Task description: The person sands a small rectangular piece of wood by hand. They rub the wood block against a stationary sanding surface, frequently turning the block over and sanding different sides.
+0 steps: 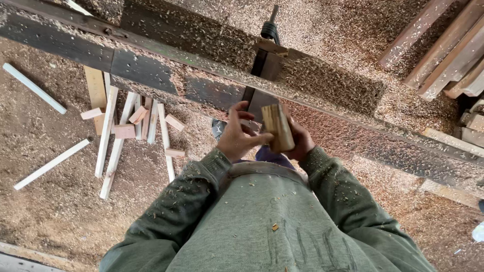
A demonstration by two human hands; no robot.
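I hold a small block of pale wood [278,127] upright in front of my chest, close to the edge of a sawdust-covered machine bed [322,80]. My right hand [301,139] wraps around the block from the right and below. My left hand [238,135] rests against its left side, thumb raised, fingers curled on a smaller wooden piece [250,124]. Both green sleeves carry wood shavings.
A dark metal fence and clamp [265,60] stand on the bed just beyond my hands. Several thin wood strips and short offcuts [132,126] lie on the sawdust floor at left. Stacked timber boards [448,45] lean at top right.
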